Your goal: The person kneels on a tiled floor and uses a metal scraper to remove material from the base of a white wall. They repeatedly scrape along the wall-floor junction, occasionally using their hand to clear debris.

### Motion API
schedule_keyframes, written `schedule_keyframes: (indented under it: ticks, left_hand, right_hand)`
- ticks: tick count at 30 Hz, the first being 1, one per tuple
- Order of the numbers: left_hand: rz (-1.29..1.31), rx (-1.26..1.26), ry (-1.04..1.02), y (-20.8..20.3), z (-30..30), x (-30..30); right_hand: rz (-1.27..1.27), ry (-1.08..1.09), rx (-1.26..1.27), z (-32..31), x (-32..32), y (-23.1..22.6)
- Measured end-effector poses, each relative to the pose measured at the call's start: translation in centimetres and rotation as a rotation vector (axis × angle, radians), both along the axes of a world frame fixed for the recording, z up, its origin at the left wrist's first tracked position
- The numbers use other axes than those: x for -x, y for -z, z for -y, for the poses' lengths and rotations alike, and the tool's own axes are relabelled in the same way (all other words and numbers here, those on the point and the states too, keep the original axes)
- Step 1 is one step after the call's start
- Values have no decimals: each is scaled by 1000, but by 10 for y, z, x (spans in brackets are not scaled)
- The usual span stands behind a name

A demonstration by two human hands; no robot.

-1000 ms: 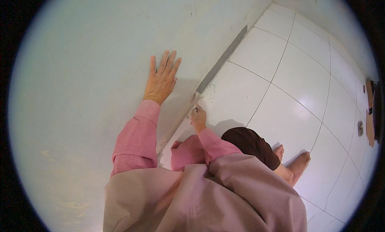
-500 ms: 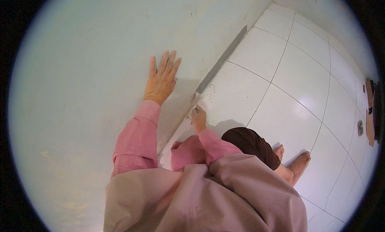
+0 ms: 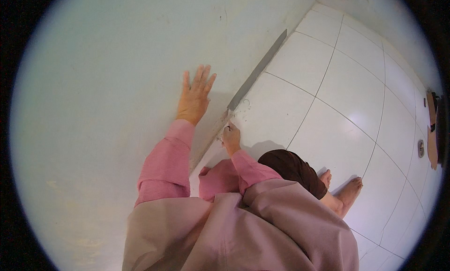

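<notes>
My left hand [image 3: 194, 97] lies on the pale green wall [image 3: 117, 83], palm toward it with the fingers spread, and holds nothing. Low at the foot of the wall, my right hand [image 3: 231, 137] is closed, its knuckles close to the floor. A small dark bit shows at its fingers, and a pale tip [image 3: 230, 113] reaches from them to the near end of a grey strip [image 3: 258, 69]. What the right hand grips is too small to name. The strip runs along the joint between wall and floor. Crumbs and curled shavings [image 3: 246, 102] are scattered beside that end.
White floor tiles [image 3: 347, 102] with dark joints spread to the right. My bare foot [image 3: 349, 196] and dark-trousered knee [image 3: 290, 165] are on the right. A round metal floor drain [image 3: 421, 149] and brown flat pieces [image 3: 431, 146] lie at the far right edge. Another wall [image 3: 398, 27] rises beyond.
My left hand has shifted slightly right and down along the wall, toward the grey strip. My right hand stays at nearly the same spot, still closed.
</notes>
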State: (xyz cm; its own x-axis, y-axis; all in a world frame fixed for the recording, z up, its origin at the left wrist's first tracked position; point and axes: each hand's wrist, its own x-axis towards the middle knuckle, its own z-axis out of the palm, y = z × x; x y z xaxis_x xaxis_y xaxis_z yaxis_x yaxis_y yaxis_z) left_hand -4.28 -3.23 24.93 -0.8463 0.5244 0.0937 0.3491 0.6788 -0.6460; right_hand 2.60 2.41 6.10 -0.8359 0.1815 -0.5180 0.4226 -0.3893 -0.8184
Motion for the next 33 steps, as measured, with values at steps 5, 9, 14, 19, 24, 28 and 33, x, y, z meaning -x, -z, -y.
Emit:
schedule_keyframes:
  ticks: [5, 9, 14, 19, 24, 28, 33]
  left_hand:
    - [-18, 231, -12, 25, -7, -1]
    - [50, 281, -62, 41, -9, -4]
    - [52, 289, -91, 49, -10, -4]
    - [69, 293, -99, 49, -11, -4]
    - [35, 297, -82, 50, -11, -6]
    - [42, 286, -73, 52, -10, -7]
    - [58, 272, -81, 53, -10, -7]
  right_hand:
    - [-31, 8, 116, -4, 0, -8]
    - [-4, -5, 106, -5, 4, -7]
    - [24, 101, 256, -5, 5, -5]
    - [-45, -49, 34, -5, 2, -8]
    - [1, 9, 150, -5, 2, -5]
    - [-60, -70, 17, -5, 2, -2]
    - [-23, -12, 62, -3, 3, -5]
